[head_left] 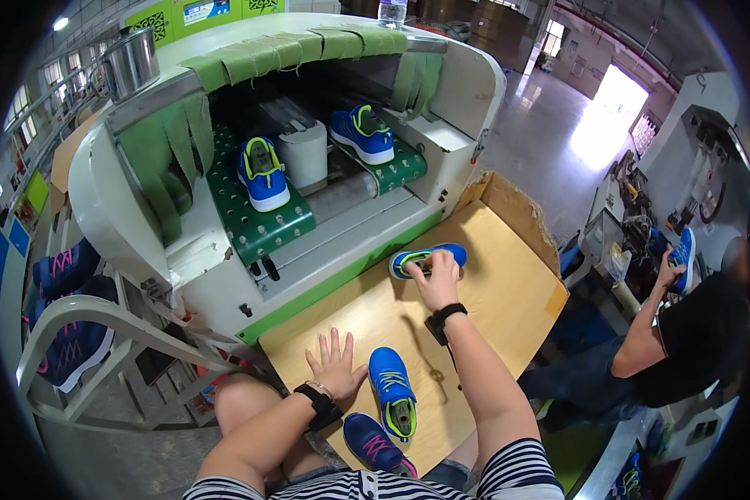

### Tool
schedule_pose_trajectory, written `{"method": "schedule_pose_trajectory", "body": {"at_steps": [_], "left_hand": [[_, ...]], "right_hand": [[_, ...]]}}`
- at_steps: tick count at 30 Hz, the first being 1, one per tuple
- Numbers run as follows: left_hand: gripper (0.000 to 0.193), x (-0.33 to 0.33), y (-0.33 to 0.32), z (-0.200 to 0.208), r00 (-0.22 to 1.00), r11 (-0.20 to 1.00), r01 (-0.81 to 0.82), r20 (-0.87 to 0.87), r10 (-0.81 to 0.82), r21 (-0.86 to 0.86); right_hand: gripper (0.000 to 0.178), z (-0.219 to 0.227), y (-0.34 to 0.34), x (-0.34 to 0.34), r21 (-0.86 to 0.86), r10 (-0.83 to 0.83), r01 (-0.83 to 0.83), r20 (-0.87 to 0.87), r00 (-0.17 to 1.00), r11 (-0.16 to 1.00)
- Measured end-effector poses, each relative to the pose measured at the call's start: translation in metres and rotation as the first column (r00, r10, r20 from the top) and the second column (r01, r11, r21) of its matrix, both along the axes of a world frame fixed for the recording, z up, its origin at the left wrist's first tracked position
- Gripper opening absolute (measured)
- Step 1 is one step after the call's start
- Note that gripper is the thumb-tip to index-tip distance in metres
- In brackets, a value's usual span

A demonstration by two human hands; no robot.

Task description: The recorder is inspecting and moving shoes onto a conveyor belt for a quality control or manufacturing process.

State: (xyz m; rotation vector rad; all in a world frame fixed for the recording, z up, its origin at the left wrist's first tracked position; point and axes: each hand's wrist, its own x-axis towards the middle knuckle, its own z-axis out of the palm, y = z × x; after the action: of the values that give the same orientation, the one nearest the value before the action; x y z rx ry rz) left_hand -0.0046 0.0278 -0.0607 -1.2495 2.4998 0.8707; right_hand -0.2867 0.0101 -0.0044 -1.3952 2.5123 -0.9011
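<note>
My left hand lies flat on the wooden board with its fingers spread, holding nothing. My right hand reaches to the board's far side, its fingers closed on the collar of a blue sneaker. That shoe lies beside the machine's front edge. Just right of my left hand is a bright blue shoe with yellow-green lining, toe pointing away from me. A dark navy shoe with pink laces sits at the near edge, partly cut off by my body.
Ahead stands a white machine with green perforated belts. Two blue sneakers, one left and one right, stand on them. A rack at left holds navy shoes. At right a person holds a blue shoe.
</note>
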Motion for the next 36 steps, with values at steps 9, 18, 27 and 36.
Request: {"method": "schedule_pose_trajectory", "body": {"at_steps": [9,18,27,36], "left_hand": [[0.086,-0.026,0.006,-0.008,1.0,0.997,0.015,-0.006,-0.015,-0.074],[0.085,-0.017,-0.004,0.004,1.0,0.999,-0.01,0.017,0.011,-0.041],[0.086,-0.01,0.01,-0.005,1.0,0.989,0.017,-0.022,-0.021,-0.146],[0.086,-0.015,0.012,-0.004,0.999,0.983,0.042,0.006,-0.042,-0.178]], "right_hand": [[0.032,-0.037,-0.057,-0.023,-0.018,-0.342,0.342,-0.069,0.937,0.94],[0.012,-0.038,0.121,0.009,-0.113,0.36,-0.365,-0.06,0.931,0.924],[0.021,0.004,0.256,0.134,-0.12,0.148,-0.154,-0.057,0.987,0.981],[0.012,-0.005,0.247,0.128,-0.184,0.013,-0.048,-0.186,0.982,0.982]]}}
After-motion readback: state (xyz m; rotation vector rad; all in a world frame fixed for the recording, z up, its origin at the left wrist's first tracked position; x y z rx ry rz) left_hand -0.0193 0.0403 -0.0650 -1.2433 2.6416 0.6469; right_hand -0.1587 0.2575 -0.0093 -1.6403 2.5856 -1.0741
